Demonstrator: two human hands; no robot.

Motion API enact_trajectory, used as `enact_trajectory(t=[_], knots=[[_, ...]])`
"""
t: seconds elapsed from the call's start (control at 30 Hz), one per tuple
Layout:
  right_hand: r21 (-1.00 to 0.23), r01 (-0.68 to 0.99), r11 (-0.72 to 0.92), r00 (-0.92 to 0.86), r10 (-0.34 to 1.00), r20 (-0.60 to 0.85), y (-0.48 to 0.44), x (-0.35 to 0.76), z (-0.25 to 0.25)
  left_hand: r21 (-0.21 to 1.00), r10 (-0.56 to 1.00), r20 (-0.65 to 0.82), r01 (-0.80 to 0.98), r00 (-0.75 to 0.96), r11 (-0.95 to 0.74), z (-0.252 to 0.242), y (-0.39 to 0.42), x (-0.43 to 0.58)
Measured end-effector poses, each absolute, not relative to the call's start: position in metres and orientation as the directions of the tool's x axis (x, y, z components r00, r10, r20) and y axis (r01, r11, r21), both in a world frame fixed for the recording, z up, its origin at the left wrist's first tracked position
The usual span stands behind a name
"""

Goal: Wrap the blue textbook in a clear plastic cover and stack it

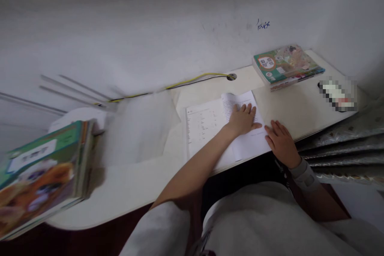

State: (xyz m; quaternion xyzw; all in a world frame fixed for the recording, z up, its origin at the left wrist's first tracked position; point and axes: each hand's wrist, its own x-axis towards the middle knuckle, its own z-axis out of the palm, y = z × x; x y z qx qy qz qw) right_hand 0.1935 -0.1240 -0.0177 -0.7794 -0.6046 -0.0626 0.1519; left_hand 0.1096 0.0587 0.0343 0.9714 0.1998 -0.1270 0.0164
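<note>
An open booklet of white printed pages (pixel 207 126) lies on the pale desk (pixel 135 184) in front of me. My left hand (pixel 244 119) lies flat on its right-hand page, fingers stretched out and together. My right hand (pixel 281 142) rests palm down on the desk at the lower right corner of that page, fingers spread and touching the paper's edge. Neither hand grips anything.
A stack of colourful picture books (pixel 285 66) sits at the back right. Another thick stack (pixel 42 176) stands at the near left, blurred. A yellow cable (pixel 192 81) runs along the wall into a desk hole (pixel 231 76). A large white sheet (pixel 138 128) lies left of the booklet.
</note>
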Motion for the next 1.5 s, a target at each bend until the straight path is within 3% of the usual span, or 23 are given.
enact_trajectory(t=[0.2,0.57,0.97,1.07,1.13,1.33,1.5], knots=[[-0.14,0.965,-0.22,0.252,0.924,0.288,-0.124,0.194,-0.017,-0.013,0.315,-0.196,0.319,0.929,-0.948,0.041,0.077,0.117],[-0.158,0.964,-0.216,0.255,0.918,0.303,-0.125,0.193,-0.02,-0.022,0.445,-0.068,0.445,0.893,-0.895,0.024,0.098,0.139],[-0.141,0.965,-0.219,0.254,0.916,0.312,-0.125,0.191,-0.017,-0.045,0.334,-0.192,0.332,0.923,-0.942,0.042,0.102,0.132],[-0.142,0.965,-0.218,0.253,0.918,0.307,-0.125,0.19,-0.015,-0.058,0.343,-0.151,0.338,0.927,-0.939,0.053,0.074,0.096],[-0.153,0.964,-0.219,0.255,0.922,0.29,-0.125,0.191,-0.015,-0.021,0.379,-0.081,0.379,0.922,-0.925,0.054,0.047,0.062],[-0.149,0.965,-0.214,0.244,0.944,0.223,-0.121,0.219,-0.011,0.271,0.376,-0.054,0.376,0.925,-0.886,0.034,-0.001,-0.004],[-0.125,0.981,-0.147,0.166,0.974,0.157,-0.115,0.238,-0.01,0.361,0.365,-0.024,0.349,0.931,-0.865,0.025,-0.003,0.012]])
